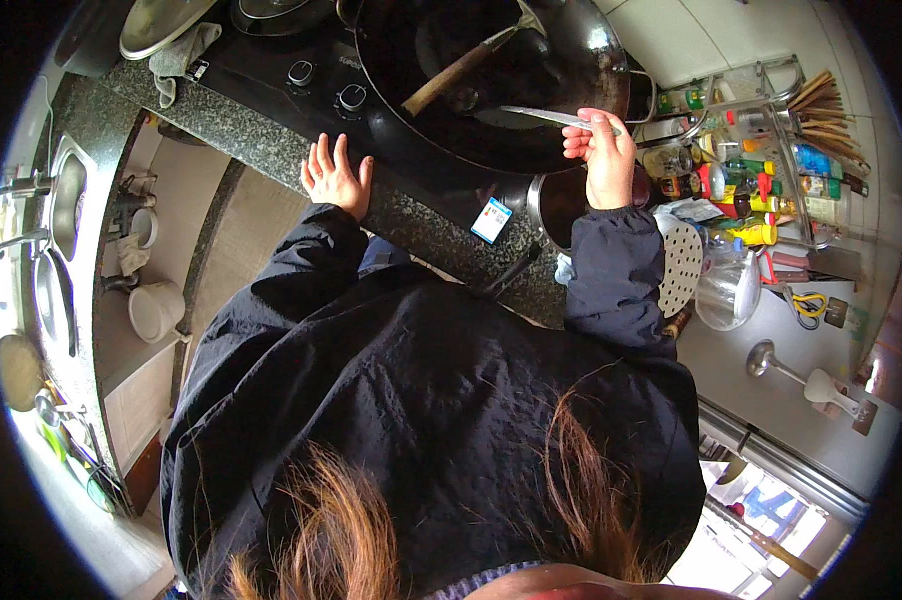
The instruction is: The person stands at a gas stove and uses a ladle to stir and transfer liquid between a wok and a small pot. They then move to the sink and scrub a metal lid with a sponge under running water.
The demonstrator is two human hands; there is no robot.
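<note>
I see pale lettering (349,62) on the black cooktop (271,45), between a control knob (352,97) and the rim of the wok (603,62). By the cooktop's front edge, my blue-and-white card (491,220) carries print too small to read, as do the bottle labels (739,188) on my right.

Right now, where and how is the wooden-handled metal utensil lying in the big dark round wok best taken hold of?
Probably by the free end of its wooden handle, coming from the near left: the handle slants that way toward the person, close to the wok's rim, while its metal head points away. The open left hand is nearer; the right hand holds a slim silvery utensil.
</note>
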